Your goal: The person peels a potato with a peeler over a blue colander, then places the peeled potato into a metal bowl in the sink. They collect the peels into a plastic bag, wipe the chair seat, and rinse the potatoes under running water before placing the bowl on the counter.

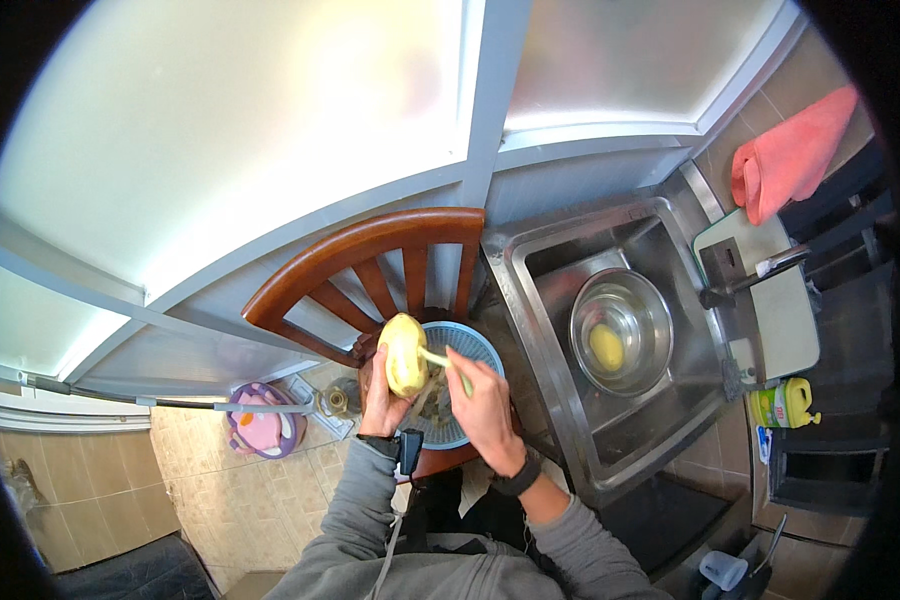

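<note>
From where I stand, the peeling of this potato (404, 352) looks well along: held near the middle of the frame, it shows mostly bare yellow flesh, with a few duller patches that may be skin left to take off, though its underside is hidden from me. Another potato (606, 348), yellow and apparently finished, lies in the metal bowl (663, 322) inside the sink (542, 300), right of centre. Below the hands, the blue basket (491, 356) on the wooden chair (368, 243) holds brownish bits that look like peelings; whether whole unpeeled potatoes lie among them, I can't tell. What seems left is a little trimming on the piece in hand. The left hand (382, 402) is closed on the potato, cupping it along its lower left side and holding it nearly upright over the basket's left edge. Its forearm rises from the bottom of the frame, leaning slightly right, a dark device at the wrist. The right hand (481, 402) is wrapped round a pale green peeler (434, 357), whose head meets or nearly meets the potato's right side. That forearm slants in from the lower right, knuckles up, the wrist banded in black.
</note>
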Demonstrator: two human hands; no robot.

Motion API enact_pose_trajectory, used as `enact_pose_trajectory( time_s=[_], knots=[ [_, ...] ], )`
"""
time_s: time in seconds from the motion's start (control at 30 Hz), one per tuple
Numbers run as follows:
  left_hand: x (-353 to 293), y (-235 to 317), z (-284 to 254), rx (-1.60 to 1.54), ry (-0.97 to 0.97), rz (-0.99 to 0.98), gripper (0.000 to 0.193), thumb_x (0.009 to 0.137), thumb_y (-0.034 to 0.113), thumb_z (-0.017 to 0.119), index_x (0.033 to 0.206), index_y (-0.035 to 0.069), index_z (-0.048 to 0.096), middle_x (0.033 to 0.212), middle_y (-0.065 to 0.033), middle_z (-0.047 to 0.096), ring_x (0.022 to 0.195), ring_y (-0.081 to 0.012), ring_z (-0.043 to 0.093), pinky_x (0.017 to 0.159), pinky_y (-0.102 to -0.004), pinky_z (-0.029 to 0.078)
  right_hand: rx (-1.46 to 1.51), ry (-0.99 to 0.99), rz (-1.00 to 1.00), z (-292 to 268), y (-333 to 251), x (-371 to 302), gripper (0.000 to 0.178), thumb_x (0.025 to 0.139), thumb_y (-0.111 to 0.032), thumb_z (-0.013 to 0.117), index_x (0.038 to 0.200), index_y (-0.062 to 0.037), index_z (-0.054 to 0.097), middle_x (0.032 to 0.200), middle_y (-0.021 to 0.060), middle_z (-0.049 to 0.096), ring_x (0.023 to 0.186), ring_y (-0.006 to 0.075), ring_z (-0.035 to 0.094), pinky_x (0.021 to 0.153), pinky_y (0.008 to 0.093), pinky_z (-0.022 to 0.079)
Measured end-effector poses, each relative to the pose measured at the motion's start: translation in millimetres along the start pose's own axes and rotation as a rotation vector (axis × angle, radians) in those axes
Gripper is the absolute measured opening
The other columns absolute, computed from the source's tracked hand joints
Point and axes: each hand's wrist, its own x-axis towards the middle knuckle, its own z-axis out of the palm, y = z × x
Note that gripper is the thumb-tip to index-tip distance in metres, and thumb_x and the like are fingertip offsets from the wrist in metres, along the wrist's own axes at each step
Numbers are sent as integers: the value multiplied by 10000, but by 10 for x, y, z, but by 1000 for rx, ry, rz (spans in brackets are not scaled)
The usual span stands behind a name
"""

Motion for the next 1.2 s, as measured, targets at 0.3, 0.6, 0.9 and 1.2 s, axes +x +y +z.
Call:
enact_pose_trajectory(
  time_s=[0.3, 0.6, 0.9, 1.2],
  knots=[
    [-56, -37, 52, 14, -127, 40, 503, 1035, 434, 499, 1403, 91, 501, 1325, -74, 618, 1171, -204, 615, 991, -370, 502, -103, -159, 26, 90, -79, -43, 275, 919, -86, 640, 1156, 46, 686, 894, 266, 669, 785, 388, 674, 674, 423, 526],
    [17, 0, -111, -417, -126, -257, 676, 892, 656, 540, 1337, 148, 560, 1258, -98, 594, 1146, -309, 543, 983, -509, 446, 20, -102, 47, -92, -92, -163, 282, 923, -81, 640, 1178, 33, 678, 932, 231, 689, 811, 365, 688, 699, 406, 545],
    [-52, 144, -111, -104, -298, -167, 668, 984, 603, 398, 1471, 148, 442, 1444, -115, 509, 1303, -320, 508, 1046, -580, 431, 46, -202, 12, -168, -213, -63, 282, 907, -60, 657, 1176, 20, 685, 862, 217, 664, 748, 359, 662, 671, 400, 528],
    [-154, 156, -55, 170, -223, -74, 659, 1012, 554, 463, 1506, 127, 375, 1454, -141, 499, 1280, -332, 544, 1017, -616, 462, -160, -132, -62, -19, -306, 414, 276, 928, -105, 628, 1171, 8, 694, 928, 242, 682, 812, 381, 681, 718, 419, 541]
  ],
)
